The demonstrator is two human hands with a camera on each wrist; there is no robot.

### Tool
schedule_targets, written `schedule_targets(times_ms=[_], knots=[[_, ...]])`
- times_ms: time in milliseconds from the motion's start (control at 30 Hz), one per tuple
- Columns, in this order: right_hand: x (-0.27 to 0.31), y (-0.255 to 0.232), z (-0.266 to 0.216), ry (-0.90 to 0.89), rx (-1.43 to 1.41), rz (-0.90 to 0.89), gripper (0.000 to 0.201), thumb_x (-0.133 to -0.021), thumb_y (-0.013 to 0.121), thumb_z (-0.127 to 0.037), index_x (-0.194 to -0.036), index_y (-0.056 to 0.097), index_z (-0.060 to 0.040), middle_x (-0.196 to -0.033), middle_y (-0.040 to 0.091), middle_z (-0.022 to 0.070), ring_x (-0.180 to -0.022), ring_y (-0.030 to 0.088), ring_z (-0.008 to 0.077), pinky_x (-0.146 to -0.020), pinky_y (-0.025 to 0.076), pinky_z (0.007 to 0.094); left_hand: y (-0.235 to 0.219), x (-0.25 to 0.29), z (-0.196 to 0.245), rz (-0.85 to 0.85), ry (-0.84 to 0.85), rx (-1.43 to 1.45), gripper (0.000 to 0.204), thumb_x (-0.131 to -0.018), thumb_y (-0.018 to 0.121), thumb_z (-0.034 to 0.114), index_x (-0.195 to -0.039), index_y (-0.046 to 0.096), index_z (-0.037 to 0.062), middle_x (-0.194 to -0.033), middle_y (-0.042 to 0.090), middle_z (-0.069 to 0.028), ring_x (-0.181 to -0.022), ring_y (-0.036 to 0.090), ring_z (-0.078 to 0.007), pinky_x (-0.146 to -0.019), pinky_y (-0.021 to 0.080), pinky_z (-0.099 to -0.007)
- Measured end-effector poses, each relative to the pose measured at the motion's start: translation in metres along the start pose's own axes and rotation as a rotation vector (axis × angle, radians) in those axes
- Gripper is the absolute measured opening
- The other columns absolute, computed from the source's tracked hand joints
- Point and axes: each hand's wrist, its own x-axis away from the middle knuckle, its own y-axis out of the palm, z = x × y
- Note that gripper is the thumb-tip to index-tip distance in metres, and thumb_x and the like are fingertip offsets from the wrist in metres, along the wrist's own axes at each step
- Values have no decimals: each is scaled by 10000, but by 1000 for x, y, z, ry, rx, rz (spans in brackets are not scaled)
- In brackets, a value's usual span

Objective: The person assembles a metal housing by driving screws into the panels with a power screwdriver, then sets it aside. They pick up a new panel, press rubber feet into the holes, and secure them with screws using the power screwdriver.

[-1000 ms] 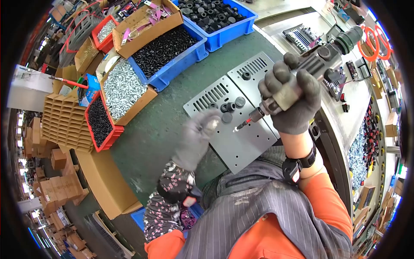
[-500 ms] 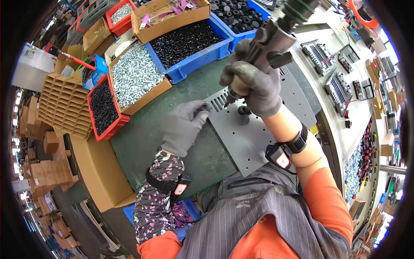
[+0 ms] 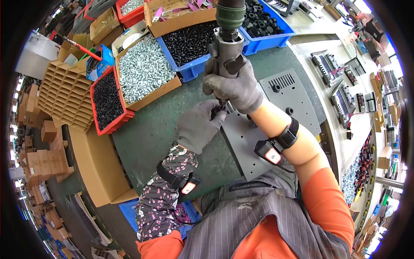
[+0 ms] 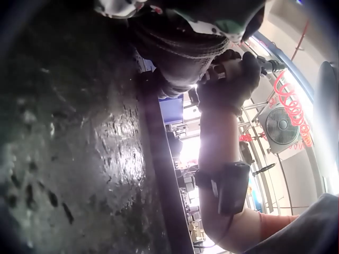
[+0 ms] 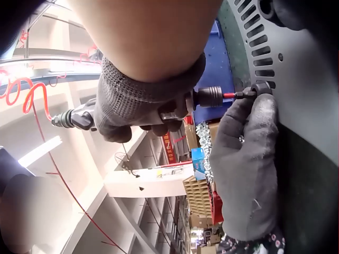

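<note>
Nearest, flat grey perforated metal plate on green mat. On its corner, small black rubber foot pinched by grey-gloved left hand; grey-gloved right hand wrapped around upright grey pneumatic screwdriver, bit on foot. Beyond: cardboard box of silver screws, blue bin of black screws.
</note>
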Motion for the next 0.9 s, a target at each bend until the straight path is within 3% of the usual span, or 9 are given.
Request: schedule_targets(times_ms=[167, 233, 367, 433, 567, 667, 733, 800, 900], knots=[[-2, -1, 7, -22, -46, -37, 393, -693, 696, -72, -1064, 568, -39, -693, 558, -11, -570, 508, 55, -516, 427, 224, 1, -2, 0, -41, -33, -28, 315, -803, 645, 328, -1033, 619, 115, -950, 649, -90, -887, 625, -283, -756, 497, -395], [-7, 1, 13, -98, -163, -68, 409, -705, 678, -59, -1089, 539, -41, -678, 545, -12, -550, 494, 55, -485, 405, 227, 4, -3, -2, 18, 17, 85, 271, -792, 674, 294, -984, 630, 108, -683, 562, -76, -658, 566, -242, -613, 435, -398], [-5, 0, 7, -207, -169, -73, 426, -702, 667, -16, -1099, 515, -40, -728, 578, 22, -565, 531, 59, -461, 406, 217, -12, -7, -3, -29, -40, 134, 274, -838, 628, 256, -1058, 590, 97, -684, 528, -55, -596, 517, -185, -551, 426, -332], [14, -4, -18, -182, -187, -55, 425, -700, 669, -9, -1092, 509, -41, -738, 581, 31, -568, 538, 66, -460, 412, 215, -15, -8, -14, -75, -496, 1201, 255, -897, 549, 195, -1114, 536, 62, -731, 515, -24, -570, 460, -108, -488, 390, -231], [52, -15, -34, -266, -385, -16, 415, -695, 670, -9, -1064, 488, -61, -779, 581, 72, -642, 610, 160, -519, 482, 266, -24, 19, -2, -220, -588, 1654, 242, -964, 459, 190, -1118, 538, 21, -813, 517, -15, -599, 458, -52, -433, 362, -153], [63, -26, -25, -463, -535, -90, 428, -708, 662, -11, -1077, 453, -74, -800, 593, 94, -696, 620, 195, -592, 513, 322, -8, 33, 15, -290, -556, 1610, 258, -960, 493, 234, -1090, 561, 22, -801, 517, -8, -595, 455, -45, -435, 361, -148], [80, -36, -29, -367, -506, -27, 416, -729, 666, -61, -1082, 446, -86, -804, 590, 96, -694, 617, 203, -609, 516, 330, -1, 40, 28, -279, -559, 1522, 269, -952, 520, 281, -1014, 581, 27, -753, 507, 7, -580, 451, -47, -425, 334, -152], [86, -36, -34, -398, -551, 5, 410, -736, 667, -88, -1081, 445, -91, -813, 589, 94, -689, 615, 209, -607, 515, 336, 8, 45, 30, -404, -463, 1590, 285, -924, 558, 346, -867, 559, 66, -715, 503, 1, -540, 433, -72, -407, 324, -176], [92, -41, -35, -452, -609, 24, 406, -742, 671, -132, -1077, 445, -99, -830, 589, 89, -676, 612, 220, -597, 510, 347, 16, 48, 40, -497, -560, 1652, 398, -915, 513, 468, -775, 550, 97, -642, 447, 20, -496, 380, -70, -398, 300, -189]])
